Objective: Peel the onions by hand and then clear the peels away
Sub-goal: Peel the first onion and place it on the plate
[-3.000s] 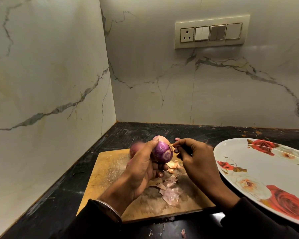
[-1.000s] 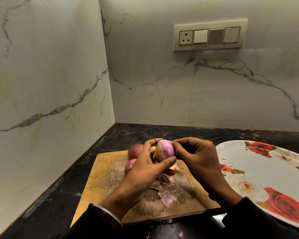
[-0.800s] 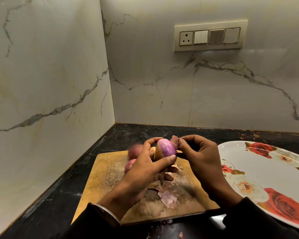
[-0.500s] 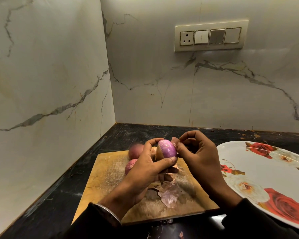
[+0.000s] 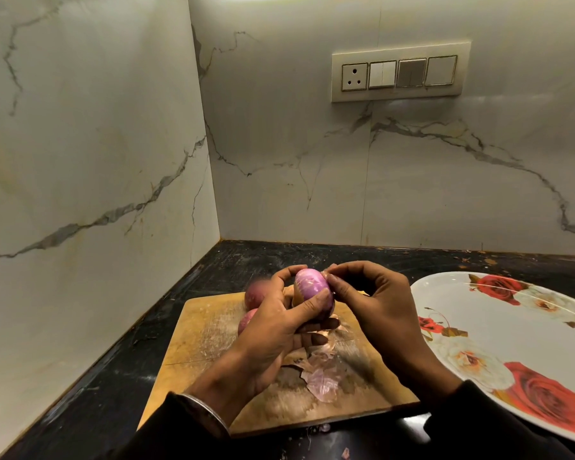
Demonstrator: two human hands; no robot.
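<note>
My left hand (image 5: 273, 330) grips a partly peeled purple onion (image 5: 309, 287) above the wooden cutting board (image 5: 200, 333), with thumb and fingers curled round it. My right hand (image 5: 375, 303) pinches the skin at the onion's top right with thumb and fingertips. Two unpeeled reddish onions lie on the board behind my left hand, one (image 5: 255, 292) farther back and one (image 5: 246, 322) nearer. Loose peels (image 5: 322, 381) are scattered on the board under my hands.
A large white plate with red roses (image 5: 512, 330) sits on the black counter (image 5: 107, 396) right of the board. Marble walls close the corner at left and behind. A switch panel (image 5: 400, 73) is on the back wall. Small peel scraps (image 5: 322, 428) lie off the board's front edge.
My right hand has returned to the onion's top and taken a new pinch of skin. My left hand has kept the onion in about the same place.
</note>
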